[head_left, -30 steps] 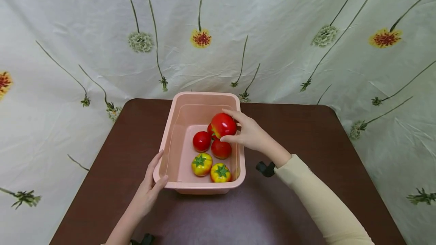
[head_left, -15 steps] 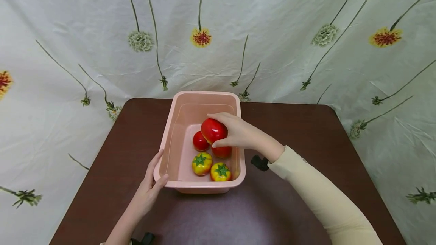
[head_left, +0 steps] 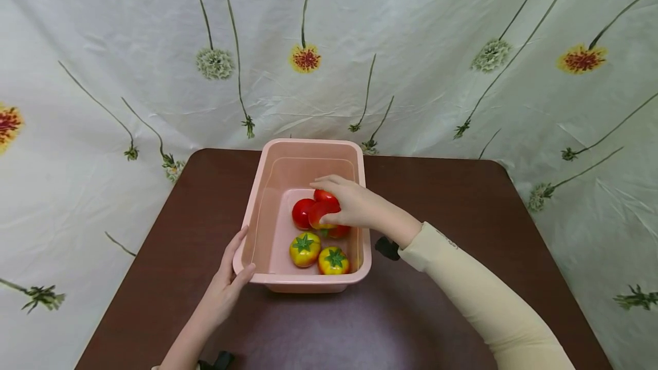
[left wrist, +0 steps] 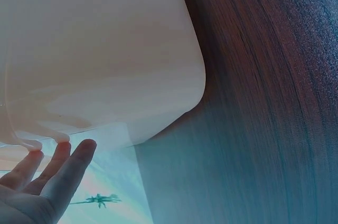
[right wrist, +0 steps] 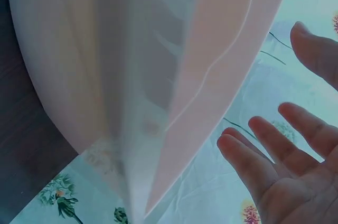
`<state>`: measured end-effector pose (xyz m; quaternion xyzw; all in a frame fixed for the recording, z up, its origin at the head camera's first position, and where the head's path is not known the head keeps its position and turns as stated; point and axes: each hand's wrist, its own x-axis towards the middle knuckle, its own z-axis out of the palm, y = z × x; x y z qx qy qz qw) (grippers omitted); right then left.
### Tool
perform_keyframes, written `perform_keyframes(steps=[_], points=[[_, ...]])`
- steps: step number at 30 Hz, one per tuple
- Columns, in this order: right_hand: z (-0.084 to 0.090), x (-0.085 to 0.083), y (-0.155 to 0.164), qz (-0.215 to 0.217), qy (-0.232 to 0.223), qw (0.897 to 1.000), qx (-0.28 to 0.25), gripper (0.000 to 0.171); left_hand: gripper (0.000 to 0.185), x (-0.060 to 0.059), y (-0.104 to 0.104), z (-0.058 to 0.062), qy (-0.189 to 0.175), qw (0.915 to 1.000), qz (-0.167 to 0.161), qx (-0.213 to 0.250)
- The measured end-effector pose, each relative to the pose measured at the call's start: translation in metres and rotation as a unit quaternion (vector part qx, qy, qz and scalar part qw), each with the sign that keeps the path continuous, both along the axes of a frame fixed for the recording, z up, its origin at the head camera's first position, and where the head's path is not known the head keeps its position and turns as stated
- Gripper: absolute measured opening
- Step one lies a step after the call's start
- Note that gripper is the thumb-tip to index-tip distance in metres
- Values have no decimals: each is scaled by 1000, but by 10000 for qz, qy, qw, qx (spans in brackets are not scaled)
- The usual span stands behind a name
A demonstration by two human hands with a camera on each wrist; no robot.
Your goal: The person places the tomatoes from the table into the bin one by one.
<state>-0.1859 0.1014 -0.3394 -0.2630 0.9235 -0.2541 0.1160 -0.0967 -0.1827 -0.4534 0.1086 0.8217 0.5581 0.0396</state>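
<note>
A pink plastic bin (head_left: pixel 308 280) holds several shiny toy tomatoes. Two of them are yellow with green star-shaped leaf tops: one yellow tomato (head_left: pixel 305 250) lies left of the other (head_left: pixel 333 261). My right hand (head_left: pixel 354 203) is inside the bin over the red ones, thumb and fingers spread around a red-and-yellow tomato (head_left: pixel 320 214), which it partly hides. Left of that sits a red tomato (head_left: pixel 301 213). Nothing shows between the fingers of my right hand (right wrist: pixel 280 166) in the right wrist view. Straight fingers of my left hand (head_left: pixel 226 276) touch the bin's near left corner.
The bin stands on a dark brown table (head_left: pixel 442 204). Behind the table hangs a pale cloth (head_left: pixel 421 27) with printed flowers. A black wrist camera mount (head_left: pixel 388 248) hangs under the right wrist, and another mount (head_left: pixel 221 360) is at the left wrist.
My right hand has moved left and down with the red-and-yellow tomato, which now lies lower among the other red ones, the fingers spread away from it. The left hand has stayed at the bin.
</note>
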Motion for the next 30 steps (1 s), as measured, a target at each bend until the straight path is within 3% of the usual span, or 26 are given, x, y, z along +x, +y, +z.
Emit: perform_keyframes(steps=[16, 30], points=[[-5, 3, 11, 99, 111, 9999, 64, 63, 69, 1, 1, 0, 97, 9999, 7, -62], [-2, 4, 19, -246, 141, 9996, -82, 59, 69, 1, 0, 2, 12, 9999, 47, -136]])
